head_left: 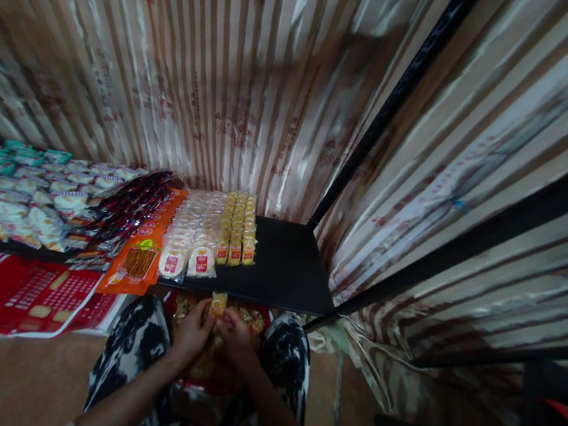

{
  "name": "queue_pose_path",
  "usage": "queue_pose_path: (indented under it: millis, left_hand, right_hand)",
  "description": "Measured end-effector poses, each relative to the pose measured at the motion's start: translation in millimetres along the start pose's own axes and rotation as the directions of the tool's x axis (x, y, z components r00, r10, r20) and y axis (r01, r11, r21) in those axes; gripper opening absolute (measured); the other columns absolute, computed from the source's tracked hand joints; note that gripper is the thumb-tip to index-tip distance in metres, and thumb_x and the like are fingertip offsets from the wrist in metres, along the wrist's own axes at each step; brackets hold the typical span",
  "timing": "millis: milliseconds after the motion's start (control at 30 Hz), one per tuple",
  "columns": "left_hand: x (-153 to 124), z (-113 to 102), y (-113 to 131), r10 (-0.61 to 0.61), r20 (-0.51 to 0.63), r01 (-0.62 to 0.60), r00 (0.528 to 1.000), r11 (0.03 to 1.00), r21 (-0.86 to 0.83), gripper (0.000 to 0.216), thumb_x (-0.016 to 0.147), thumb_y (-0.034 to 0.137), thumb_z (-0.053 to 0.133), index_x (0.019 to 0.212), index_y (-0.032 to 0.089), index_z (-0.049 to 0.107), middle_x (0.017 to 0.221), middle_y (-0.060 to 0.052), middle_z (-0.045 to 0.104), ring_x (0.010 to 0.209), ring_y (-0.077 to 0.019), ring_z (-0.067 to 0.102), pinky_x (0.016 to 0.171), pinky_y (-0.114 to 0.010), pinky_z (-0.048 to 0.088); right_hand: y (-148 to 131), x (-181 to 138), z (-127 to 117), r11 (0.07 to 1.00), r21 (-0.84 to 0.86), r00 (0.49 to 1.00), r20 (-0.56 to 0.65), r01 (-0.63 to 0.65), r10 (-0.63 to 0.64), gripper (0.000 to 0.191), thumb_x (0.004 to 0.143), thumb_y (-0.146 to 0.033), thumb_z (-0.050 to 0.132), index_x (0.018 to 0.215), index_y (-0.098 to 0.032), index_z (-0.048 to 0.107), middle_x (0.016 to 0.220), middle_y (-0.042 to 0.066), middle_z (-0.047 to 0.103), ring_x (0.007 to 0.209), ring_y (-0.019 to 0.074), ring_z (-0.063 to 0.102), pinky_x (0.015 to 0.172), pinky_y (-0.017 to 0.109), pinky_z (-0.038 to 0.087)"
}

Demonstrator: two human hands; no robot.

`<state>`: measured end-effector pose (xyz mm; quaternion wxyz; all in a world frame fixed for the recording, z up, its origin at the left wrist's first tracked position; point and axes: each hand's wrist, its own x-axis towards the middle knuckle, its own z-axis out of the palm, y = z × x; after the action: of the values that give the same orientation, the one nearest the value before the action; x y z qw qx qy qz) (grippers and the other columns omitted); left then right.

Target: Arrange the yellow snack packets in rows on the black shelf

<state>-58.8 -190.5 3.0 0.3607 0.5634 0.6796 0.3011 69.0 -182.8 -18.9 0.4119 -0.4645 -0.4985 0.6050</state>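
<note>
A small yellow wrapped snack packet [218, 303] is held upright just below the front edge of the black shelf [283, 273]. My left hand [195, 326] is closed on its left side. My right hand [235, 333] has its fingers curled at the packet's lower right edge, partly hidden in dim light. Beneath both hands, between my knees, is a red-edged container [270, 319] with many similar yellow packets [253, 320]. On the shelf ahead stand rows of yellow packets [236, 235], lined up front to back.
Left of those rows lie white round wrapped crackers [172, 262], an orange snack bag [130, 268], dark red packets [131, 208], white bags [47, 220] and green packs [0, 162]. Striped sheeting [254, 103] hangs behind. A black post [383, 125] rises at the shelf's right corner.
</note>
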Motion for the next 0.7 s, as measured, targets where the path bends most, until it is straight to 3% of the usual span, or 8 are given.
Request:
queue_pose_path:
  millis: [167, 333, 467, 700]
  left_hand:
    - [11, 7, 38, 0.112, 0.017, -0.11, 0.994, 0.991, -0.077, 0.032, 0.083, 0.031, 0.043, 0.111, 0.02, 0.052, 0.102, -0.005, 0.068, 0.091, -0.0157, 0.063, 0.083, -0.027, 0.047]
    - [39, 28, 74, 0.194, 0.006, -0.191, 0.981, 0.972, -0.134, 0.035, 0.082, 0.029, 0.041, 0.113, 0.016, 0.051, 0.109, -0.008, 0.065, 0.098, -0.0163, 0.062, 0.089, -0.03, 0.047]
    - [65, 54, 100, 0.238, -0.104, -0.25, 0.966, 0.96, -0.128, 0.04, 0.082, 0.026, 0.041, 0.119, 0.013, 0.048, 0.127, -0.013, 0.053, 0.118, -0.0197, 0.049, 0.103, -0.037, 0.036]
    - [100, 101, 133, 0.251, -0.205, -0.281, 0.946, 0.95, -0.134, 0.052, 0.08, 0.018, 0.041, 0.132, 0.012, 0.034, 0.144, -0.015, 0.029, 0.135, -0.0221, 0.022, 0.11, -0.042, 0.025]
  right_hand:
    - [-18, 8, -30, 0.987, -0.141, 0.984, -0.151, 0.078, -0.099, 0.032, 0.073, -0.038, 0.057, 0.098, -0.02, 0.065, 0.092, 0.006, 0.068, 0.083, 0.0211, 0.063, 0.079, 0.035, 0.05]
    - [-36, 30, -66, 0.966, -0.233, 0.937, -0.297, 0.115, -0.183, 0.034, 0.07, -0.041, 0.061, 0.096, -0.019, 0.066, 0.088, 0.006, 0.067, 0.078, 0.0195, 0.061, 0.071, 0.031, 0.051]
    - [-55, 56, -93, 0.955, -0.238, 0.898, -0.359, 0.175, -0.254, 0.034, 0.071, -0.039, 0.059, 0.098, -0.02, 0.065, 0.089, 0.005, 0.067, 0.079, 0.0184, 0.062, 0.073, 0.03, 0.051]
    - [-78, 120, -133, 0.949, -0.282, 0.849, -0.457, 0.142, -0.263, 0.03, 0.07, -0.041, 0.059, 0.091, -0.02, 0.065, 0.082, 0.003, 0.068, 0.076, 0.0184, 0.063, 0.073, 0.032, 0.049]
